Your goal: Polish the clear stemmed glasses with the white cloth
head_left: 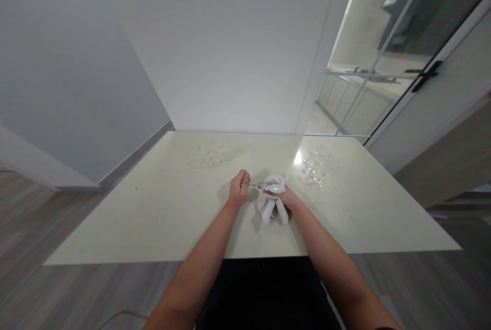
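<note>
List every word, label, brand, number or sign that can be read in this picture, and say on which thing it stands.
There is no readable text.
The table, the cloth in the right hand and the glass that the left hand holds by its stem carry no marks.
The glasses at left and at right show none either.
The wall and door are plain.

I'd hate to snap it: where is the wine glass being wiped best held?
By its stem, from the left. The wine glass lies sideways, stem pointing left, where the left hand pinches it; the bowl sits wrapped in the white cloth under the right hand.
</note>
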